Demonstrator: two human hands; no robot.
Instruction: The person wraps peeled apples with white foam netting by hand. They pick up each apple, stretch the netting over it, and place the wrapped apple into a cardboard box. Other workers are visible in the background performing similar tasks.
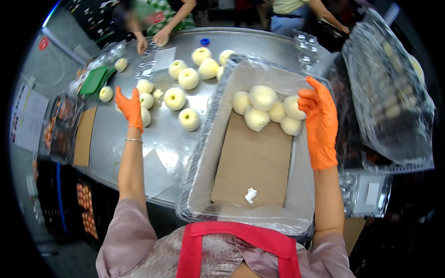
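Note:
My left hand [130,108], in an orange glove, is over the metal table with thumb and fingers apart. Beside it are pale round fruits in foam nets, one of them a netted fruit [145,86] just past the fingers. My right hand [320,125], also gloved, is raised at the right side of a plastic-lined crate [200,166]. Its fingers are partly bent and nothing shows in them. They overlap the edge of a netted fruit [292,107] in the crate; whether they touch it I cannot tell. Several more netted fruits [262,98] are grouped at the crate's far end.
Brown cardboard [257,156] lines the crate floor, with a crumpled white scrap [250,195] on it. Several netted fruits [175,98] stand left of the crate. A plastic-covered crate [382,97] rises at right. Across the table, a person's hand [162,34] is at a netted fruit.

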